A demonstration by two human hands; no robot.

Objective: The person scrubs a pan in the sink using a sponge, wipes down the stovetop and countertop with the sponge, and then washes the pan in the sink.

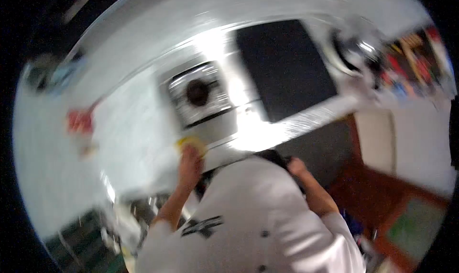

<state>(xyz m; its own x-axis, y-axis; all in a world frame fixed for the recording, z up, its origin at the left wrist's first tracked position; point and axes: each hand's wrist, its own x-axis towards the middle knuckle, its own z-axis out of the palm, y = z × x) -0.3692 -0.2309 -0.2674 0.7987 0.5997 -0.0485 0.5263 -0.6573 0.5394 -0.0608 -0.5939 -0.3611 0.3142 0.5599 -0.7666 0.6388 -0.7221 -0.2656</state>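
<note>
In the head view, all motion-smeared, the left hand (190,167) holds a yellow item (202,151) (its kind is hard to make out, with fingers covering part of it) at the counter (129,144), just beside the burner unit (179,94). The right hand (297,167) is near the waist, its fingers hidden; I cannot tell its grip.

Left hand (191,161) reaches forward, right hand (297,166) beside the torso (258,196).

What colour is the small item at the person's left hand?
Yellow. The small item at the left hand shows best in the head view, though blurred.
</note>
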